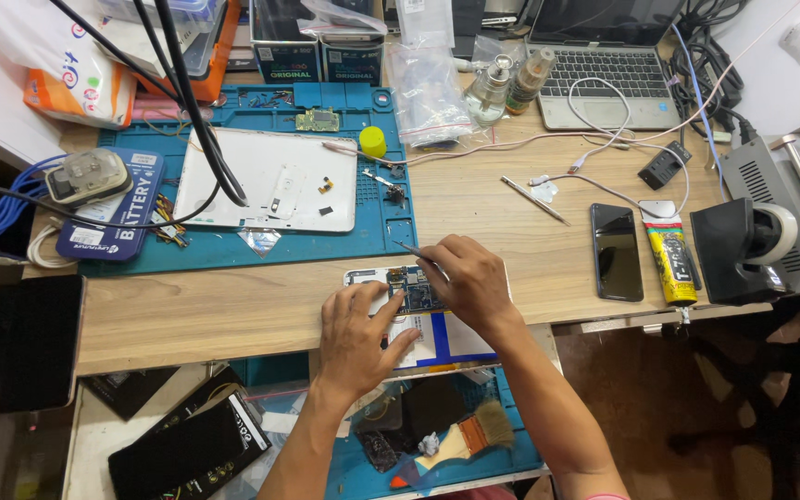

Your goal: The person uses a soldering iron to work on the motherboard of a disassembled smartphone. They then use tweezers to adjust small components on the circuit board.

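The opened phone (406, 289) lies flat at the near edge of the wooden counter (233, 306), back cover off and circuit board exposed, directly in front of the person. The left hand (356, 335) rests palm down on the lower part of the phone, fingers spread and pressing, grasping nothing. The right hand (470, 281) is clenched around thin metal tweezers (411, 250), whose tip sticks out to the upper left, above the phone's upper edge; whether the tip touches the board cannot be told. Behind the phone lies a blue work mat (233, 248) carrying a white tablet back (275, 181), a yellow cap (373, 142) and a small green circuit board (318, 119). To the right, well apart from the hands, a black phone (616, 251) lies face up beside a yellow glue tube (671, 262) and a black tape dispenser (741, 243). A laptop (604, 65) stands at the far edge, with white cables (604, 125) trailing across the counter. Two small glass bottles (509, 81) stand left of the laptop. Below the counter edge, an open drawer holds a brush (476, 432) on a second blue mat (511, 454).
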